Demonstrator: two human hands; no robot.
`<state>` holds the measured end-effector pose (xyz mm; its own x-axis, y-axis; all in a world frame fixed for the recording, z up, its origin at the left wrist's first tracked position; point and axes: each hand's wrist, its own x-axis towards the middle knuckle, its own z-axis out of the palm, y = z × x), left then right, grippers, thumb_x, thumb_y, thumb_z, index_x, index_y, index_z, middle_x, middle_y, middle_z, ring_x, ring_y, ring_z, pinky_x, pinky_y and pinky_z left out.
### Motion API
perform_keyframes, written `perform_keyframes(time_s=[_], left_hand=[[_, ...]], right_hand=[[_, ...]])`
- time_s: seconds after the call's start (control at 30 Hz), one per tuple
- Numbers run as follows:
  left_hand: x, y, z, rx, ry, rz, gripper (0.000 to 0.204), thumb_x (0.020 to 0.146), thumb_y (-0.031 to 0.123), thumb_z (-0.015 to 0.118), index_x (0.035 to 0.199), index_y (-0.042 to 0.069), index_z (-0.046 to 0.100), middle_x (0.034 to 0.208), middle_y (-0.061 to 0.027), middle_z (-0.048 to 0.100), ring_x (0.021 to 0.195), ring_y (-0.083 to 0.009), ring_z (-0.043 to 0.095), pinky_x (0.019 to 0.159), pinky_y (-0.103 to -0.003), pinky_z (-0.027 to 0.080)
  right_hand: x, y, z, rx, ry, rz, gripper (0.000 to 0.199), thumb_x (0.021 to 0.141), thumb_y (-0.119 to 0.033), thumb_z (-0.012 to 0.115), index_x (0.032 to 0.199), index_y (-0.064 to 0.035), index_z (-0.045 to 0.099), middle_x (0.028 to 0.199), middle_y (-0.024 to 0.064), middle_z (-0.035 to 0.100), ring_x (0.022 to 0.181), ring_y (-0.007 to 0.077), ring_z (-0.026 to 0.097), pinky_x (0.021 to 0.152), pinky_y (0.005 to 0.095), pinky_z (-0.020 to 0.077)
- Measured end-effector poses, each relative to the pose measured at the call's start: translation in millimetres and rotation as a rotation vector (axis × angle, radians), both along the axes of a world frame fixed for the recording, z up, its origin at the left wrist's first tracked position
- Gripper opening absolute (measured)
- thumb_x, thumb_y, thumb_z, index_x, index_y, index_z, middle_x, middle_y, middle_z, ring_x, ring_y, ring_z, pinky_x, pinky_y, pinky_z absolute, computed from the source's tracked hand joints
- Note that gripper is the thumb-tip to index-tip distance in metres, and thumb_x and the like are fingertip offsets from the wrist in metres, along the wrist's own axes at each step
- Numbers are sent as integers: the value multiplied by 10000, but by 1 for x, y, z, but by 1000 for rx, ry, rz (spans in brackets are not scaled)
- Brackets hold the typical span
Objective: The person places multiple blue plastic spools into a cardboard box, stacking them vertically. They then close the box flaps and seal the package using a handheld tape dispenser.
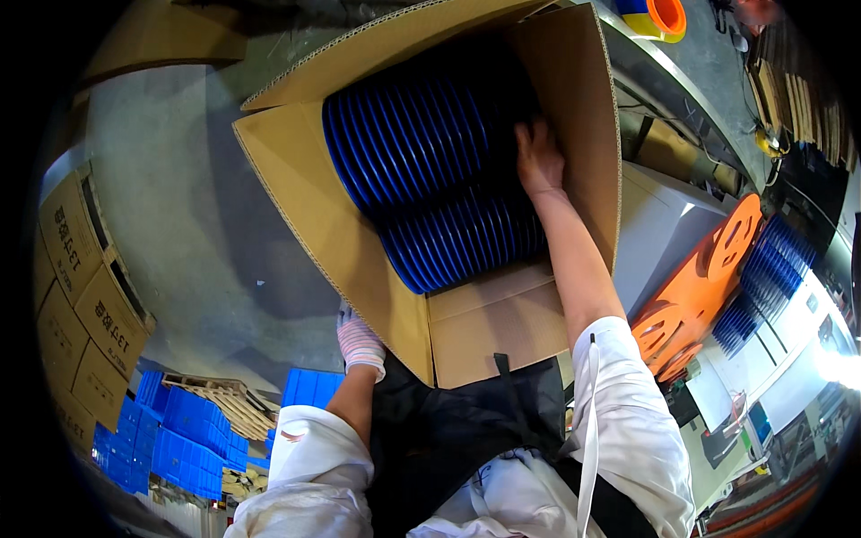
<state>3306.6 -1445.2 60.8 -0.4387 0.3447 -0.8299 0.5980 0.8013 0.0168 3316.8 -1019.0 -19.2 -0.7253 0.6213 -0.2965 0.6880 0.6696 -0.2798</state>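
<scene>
A large cardboard box (359, 260) stands tilted in front of me with its flaps up. Inside lie two rows of ring-edged blue discs, the far row (404, 134) and the near row (466, 235), packed on edge. My right hand (540, 161) is bare and reaches into the box at the right end of the rows. Its visible fingers are apart, with the tips in dark shadow. My left hand (360, 342), in a striped, light-coloured glove, rests against the outside of the left flap, fingers stretched along it.
Stacked cardboard cartons (90, 305) stand at the left. Blue crates (188, 439) and a wooden pallet (224, 399) are at the lower left. At the right are an orange panel with round cut-outs (704, 278) and more blue discs (778, 260). A yellow, blue and orange tub (653, 20) sits at the top right.
</scene>
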Motion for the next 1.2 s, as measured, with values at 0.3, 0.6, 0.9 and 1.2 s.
perform_keyframes(time_s=[0.3,0.6,0.9,1.2], left_hand=[[-5,13,3,-74,-205,317,526,909,377,417,1372,128,446,1442,-69,407,1367,-250,292,1129,-391,200],[4,7,-5,-16,-136,284,507,905,344,428,1343,92,472,1403,-103,449,1341,-263,335,1118,-398,228],[0,15,0,-90,-163,261,496,908,338,417,1339,100,477,1391,-89,466,1327,-260,356,1112,-395,240],[-4,20,1,-110,-181,224,473,913,345,403,1315,120,509,1382,-77,482,1310,-250,382,1101,-396,257]], right_hand=[[0,16,-5,224,41,387,112,828,-210,617,911,-135,621,1470,46,348,1333,277,345,974,476,371],[-7,12,-19,294,174,484,71,817,-147,628,884,-129,612,1496,8,304,1381,246,266,1012,499,330],[-17,7,-4,110,152,469,164,792,-115,640,946,-171,631,1478,12,339,1399,271,227,1051,520,280],[-24,-8,-16,103,249,540,211,769,-72,653,964,-148,623,1477,25,340,1406,268,214,1059,552,255]])
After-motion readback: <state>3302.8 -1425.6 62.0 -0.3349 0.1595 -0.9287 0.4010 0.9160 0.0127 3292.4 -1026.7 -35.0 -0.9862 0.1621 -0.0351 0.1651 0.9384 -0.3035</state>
